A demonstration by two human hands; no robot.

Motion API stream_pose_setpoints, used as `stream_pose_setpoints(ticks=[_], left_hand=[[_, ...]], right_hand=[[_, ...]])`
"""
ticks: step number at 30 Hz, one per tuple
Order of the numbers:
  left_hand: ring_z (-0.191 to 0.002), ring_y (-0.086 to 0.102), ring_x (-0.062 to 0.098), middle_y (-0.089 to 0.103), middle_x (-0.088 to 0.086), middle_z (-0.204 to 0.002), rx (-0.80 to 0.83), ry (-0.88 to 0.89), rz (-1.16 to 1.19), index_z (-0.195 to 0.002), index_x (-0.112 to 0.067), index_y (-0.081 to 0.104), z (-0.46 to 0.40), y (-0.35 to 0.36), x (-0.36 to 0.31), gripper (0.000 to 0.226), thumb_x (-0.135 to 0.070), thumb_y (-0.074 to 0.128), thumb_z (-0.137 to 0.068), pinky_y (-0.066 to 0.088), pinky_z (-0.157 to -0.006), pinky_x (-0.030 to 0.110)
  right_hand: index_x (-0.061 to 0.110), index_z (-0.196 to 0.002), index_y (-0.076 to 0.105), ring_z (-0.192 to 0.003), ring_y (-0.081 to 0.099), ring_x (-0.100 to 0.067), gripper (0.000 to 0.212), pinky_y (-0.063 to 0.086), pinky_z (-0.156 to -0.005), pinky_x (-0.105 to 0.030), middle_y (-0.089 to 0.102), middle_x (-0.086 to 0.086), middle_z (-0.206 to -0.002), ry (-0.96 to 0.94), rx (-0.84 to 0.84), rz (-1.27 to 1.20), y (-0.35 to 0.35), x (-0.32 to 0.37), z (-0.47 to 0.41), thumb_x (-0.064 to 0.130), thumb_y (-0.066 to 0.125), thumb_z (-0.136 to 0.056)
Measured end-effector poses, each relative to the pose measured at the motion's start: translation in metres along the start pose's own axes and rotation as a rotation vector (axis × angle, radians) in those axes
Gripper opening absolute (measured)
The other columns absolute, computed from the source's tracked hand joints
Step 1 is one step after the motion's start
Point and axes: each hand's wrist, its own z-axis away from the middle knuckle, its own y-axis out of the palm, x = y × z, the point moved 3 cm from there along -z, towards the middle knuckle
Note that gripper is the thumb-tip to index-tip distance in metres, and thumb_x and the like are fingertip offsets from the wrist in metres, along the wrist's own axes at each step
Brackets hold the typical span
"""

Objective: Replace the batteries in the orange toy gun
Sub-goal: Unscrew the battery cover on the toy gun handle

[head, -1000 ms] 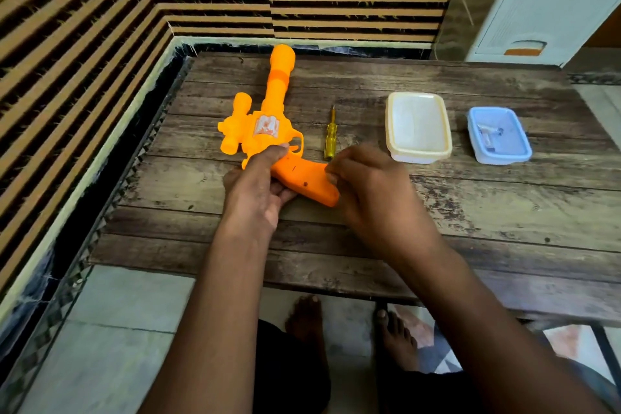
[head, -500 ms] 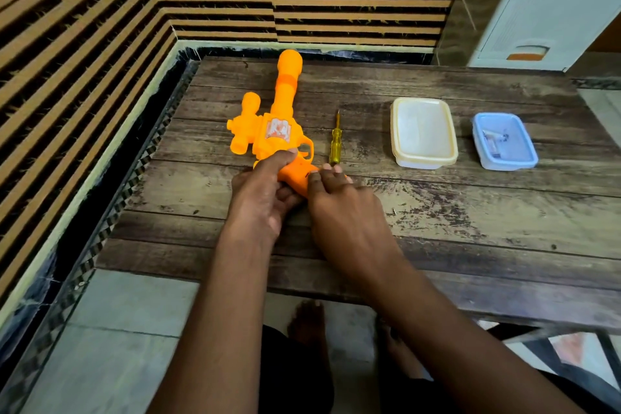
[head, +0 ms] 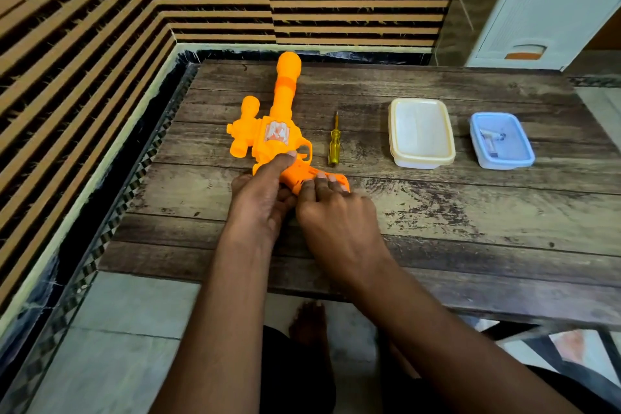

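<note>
The orange toy gun (head: 277, 124) lies flat on the wooden table (head: 437, 212), barrel pointing away from me, its grip toward me. My left hand (head: 262, 198) holds the grip from the left, thumb stretched up onto the gun's body. On the right side of that grip lies my right hand (head: 336, 212), its fingers over the handle and its fingertips showing on top. Most of the grip is hidden under both hands. A yellow-handled screwdriver (head: 334, 144) lies just right of the gun.
A cream rectangular container (head: 421, 133) sits right of the screwdriver. Further right, a blue container (head: 500, 141) holds small items. Striped walls close the left and back sides. A white cabinet (head: 551, 10) stands at the back right.
My right hand has slid from the butt end of the grip leftward and closer to my left hand, covering more of the handle. The gun has stayed in place.
</note>
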Motion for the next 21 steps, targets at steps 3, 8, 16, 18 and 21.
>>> stream_pose_setpoints(ticks=[3,8,16,18,21], left_hand=[[-0.073,0.063,0.026,0.067,0.021,-0.098,0.008,-0.015,0.015,-0.122,0.002,0.069,0.001,-0.001,0.000,0.047,-0.022,0.081,-0.084,0.057,-0.050,0.028],[-0.051,0.068,0.017,0.071,0.013,-0.082,0.015,0.006,0.055,-0.122,0.000,0.066,0.008,0.003,-0.002,0.038,-0.012,0.077,-0.088,0.054,-0.043,0.027],[-0.070,0.077,0.022,0.075,0.018,-0.108,0.024,-0.016,0.105,-0.129,-0.006,0.059,0.008,0.008,-0.002,0.042,-0.009,0.074,-0.090,0.061,-0.049,0.038],[-0.077,0.076,0.022,0.075,0.017,-0.108,0.029,-0.026,0.095,-0.129,-0.007,0.060,0.009,0.009,-0.001,0.042,-0.010,0.075,-0.090,0.061,-0.049,0.037],[-0.085,0.076,0.025,0.074,0.016,-0.107,0.023,-0.032,0.106,-0.133,-0.010,0.058,0.007,0.008,-0.001,0.047,-0.010,0.076,-0.089,0.062,-0.049,0.039]], right_hand=[[-0.004,-0.084,0.076,-0.062,0.076,-0.038,0.042,0.054,-0.042,-0.039,0.077,-0.023,-0.081,-0.040,-0.139,-0.010,-0.008,-0.001,0.005,0.011,0.038,-0.081],[0.010,-0.075,0.069,-0.041,0.060,-0.036,0.013,0.032,-0.041,-0.026,0.065,-0.009,-0.059,-0.016,-0.190,-0.160,-0.027,-0.017,0.011,0.011,0.056,-0.073],[0.011,-0.092,0.071,-0.073,0.065,-0.046,0.009,0.059,-0.064,-0.048,0.068,-0.019,-0.076,0.354,-0.057,-0.350,-0.047,-0.111,0.019,0.010,0.066,-0.084],[0.011,-0.095,0.071,-0.078,0.066,-0.046,0.010,0.060,-0.069,-0.048,0.065,-0.018,-0.078,0.368,0.043,-0.291,-0.051,-0.121,0.025,0.011,0.068,-0.086],[0.011,-0.098,0.069,-0.084,0.065,-0.045,0.009,0.054,-0.071,-0.041,0.047,-0.010,-0.075,0.385,0.172,-0.166,-0.049,-0.132,0.036,0.010,0.065,-0.090]])
